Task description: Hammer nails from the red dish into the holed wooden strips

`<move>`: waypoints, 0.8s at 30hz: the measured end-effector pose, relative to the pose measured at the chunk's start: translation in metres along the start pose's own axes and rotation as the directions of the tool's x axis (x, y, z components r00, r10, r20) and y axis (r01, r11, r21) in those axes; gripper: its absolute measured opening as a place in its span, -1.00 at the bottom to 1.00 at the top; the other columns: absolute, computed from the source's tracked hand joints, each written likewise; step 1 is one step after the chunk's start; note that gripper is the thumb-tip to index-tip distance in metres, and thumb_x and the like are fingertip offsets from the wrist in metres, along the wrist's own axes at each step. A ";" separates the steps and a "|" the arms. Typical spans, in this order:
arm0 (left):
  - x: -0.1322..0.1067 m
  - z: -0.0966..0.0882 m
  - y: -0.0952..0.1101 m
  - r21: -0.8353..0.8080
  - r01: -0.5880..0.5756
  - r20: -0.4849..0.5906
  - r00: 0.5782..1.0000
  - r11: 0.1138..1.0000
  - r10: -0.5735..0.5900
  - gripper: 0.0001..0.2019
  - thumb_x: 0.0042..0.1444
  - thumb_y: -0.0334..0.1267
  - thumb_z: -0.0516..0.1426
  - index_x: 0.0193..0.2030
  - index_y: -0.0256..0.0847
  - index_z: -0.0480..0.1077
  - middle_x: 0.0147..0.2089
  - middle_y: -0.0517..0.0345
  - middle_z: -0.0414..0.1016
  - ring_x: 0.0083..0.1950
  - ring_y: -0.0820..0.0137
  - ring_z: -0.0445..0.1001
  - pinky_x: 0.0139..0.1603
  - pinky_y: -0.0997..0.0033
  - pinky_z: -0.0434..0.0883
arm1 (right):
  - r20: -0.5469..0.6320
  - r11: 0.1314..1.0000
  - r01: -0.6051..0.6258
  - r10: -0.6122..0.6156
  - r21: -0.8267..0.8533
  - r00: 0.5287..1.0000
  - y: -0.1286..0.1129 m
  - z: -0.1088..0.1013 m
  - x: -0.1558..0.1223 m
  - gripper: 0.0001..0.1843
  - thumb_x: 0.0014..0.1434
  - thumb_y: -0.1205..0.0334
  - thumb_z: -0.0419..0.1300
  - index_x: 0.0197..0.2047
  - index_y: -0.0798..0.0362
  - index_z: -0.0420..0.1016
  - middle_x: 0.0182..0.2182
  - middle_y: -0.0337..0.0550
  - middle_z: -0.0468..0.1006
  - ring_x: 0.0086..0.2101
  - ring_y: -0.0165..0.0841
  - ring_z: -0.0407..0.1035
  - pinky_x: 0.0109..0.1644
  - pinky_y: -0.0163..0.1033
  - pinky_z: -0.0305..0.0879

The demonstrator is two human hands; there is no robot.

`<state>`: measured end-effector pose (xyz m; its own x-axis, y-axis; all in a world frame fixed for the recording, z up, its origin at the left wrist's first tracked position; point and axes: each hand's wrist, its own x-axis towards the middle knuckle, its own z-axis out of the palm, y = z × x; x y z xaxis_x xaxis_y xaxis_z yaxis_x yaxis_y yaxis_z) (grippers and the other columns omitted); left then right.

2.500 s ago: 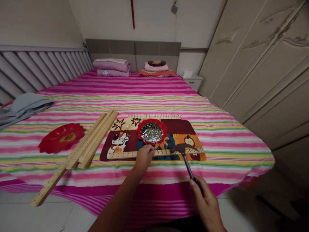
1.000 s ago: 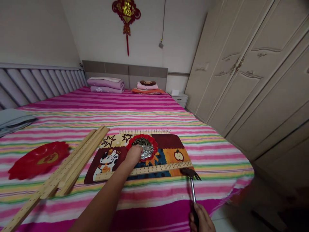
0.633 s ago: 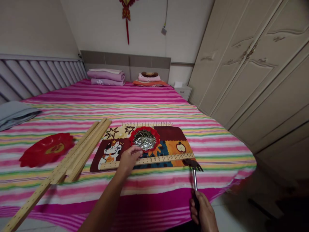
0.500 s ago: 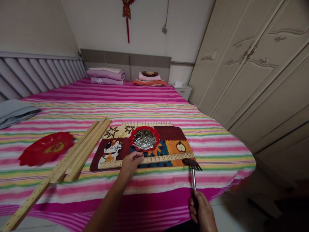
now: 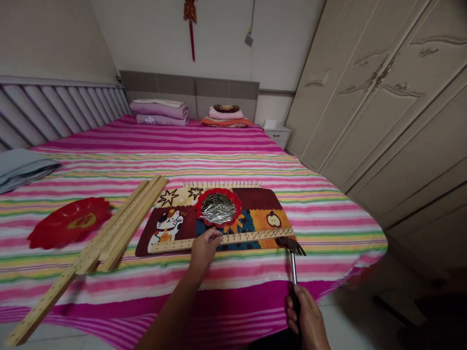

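Note:
My right hand (image 5: 308, 313) grips the dark handle of a claw hammer (image 5: 293, 262). The hammer's head rests at the right end of a pale wooden strip (image 5: 244, 237) with holes along it. Nails stand in a row in the strip's right half. My left hand (image 5: 205, 249) lies over the middle of that strip, thumb and finger pinched together beside the leftmost nails; what they hold, if anything, is too small to make out. Just behind it, a red scalloped dish (image 5: 199, 214) holds a heap of loose nails (image 5: 219, 209). Strip and dish are on a patterned mat (image 5: 262, 199).
A second strip with upright nails (image 5: 222, 184) lies along the mat's far edge. Several wooden strips (image 5: 124, 228) are stacked on the left, one jutting past the bed's front edge. A red plate (image 5: 54, 226) and folded cloth (image 5: 22, 167) lie farther left on the striped bed (image 5: 328, 214).
My left hand has slid a little to the right along the strip. The hammer and my right hand have stayed almost in place. The view has shifted slightly.

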<state>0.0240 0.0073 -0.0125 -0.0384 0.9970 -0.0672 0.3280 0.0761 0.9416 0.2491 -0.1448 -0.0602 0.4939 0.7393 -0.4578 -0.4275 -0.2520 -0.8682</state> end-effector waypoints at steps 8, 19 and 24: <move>-0.004 0.003 -0.008 0.176 -0.096 -0.004 0.995 0.980 0.098 -0.86 0.02 -0.23 0.08 -0.37 -0.18 0.46 -0.42 0.24 0.54 -0.35 0.44 0.46 -0.29 0.51 0.30 | -0.070 0.997 0.018 -0.023 -0.073 0.997 0.001 0.002 -0.009 -0.50 -0.09 -0.23 0.25 -0.27 0.00 0.35 -0.63 -0.38 0.33 -0.68 -0.53 0.11 -0.68 -0.45 -0.04; -0.009 0.004 -0.004 0.368 -0.155 0.034 0.988 0.917 0.153 -0.87 0.08 -0.33 0.08 -0.34 -0.17 0.46 -0.31 0.21 0.54 -0.25 0.45 0.46 -0.21 0.52 0.28 | 0.363 0.646 0.642 -0.529 -0.414 0.767 -0.040 0.056 -0.022 -0.64 0.03 -0.04 0.22 -0.13 -0.08 0.54 -0.20 -0.09 0.59 -0.14 -0.10 0.43 -0.06 -0.11 0.31; -0.009 0.004 -0.004 0.412 -0.170 0.047 0.985 0.895 0.165 -0.88 0.07 -0.39 0.08 -0.35 -0.19 0.46 -0.31 0.17 0.53 -0.25 0.44 0.45 -0.21 0.52 0.27 | 0.379 0.709 0.562 -0.425 -0.426 0.822 -0.029 0.054 -0.022 -0.61 0.02 -0.09 0.22 -0.15 -0.06 0.54 -0.24 -0.09 0.59 -0.21 -0.14 0.44 -0.15 -0.18 0.33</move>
<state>0.0270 -0.0014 -0.0167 0.0609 0.9954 0.0740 0.6891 -0.0955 0.7183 0.2097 -0.1197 -0.0148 0.3011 0.9514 0.0649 0.2977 -0.0291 -0.9542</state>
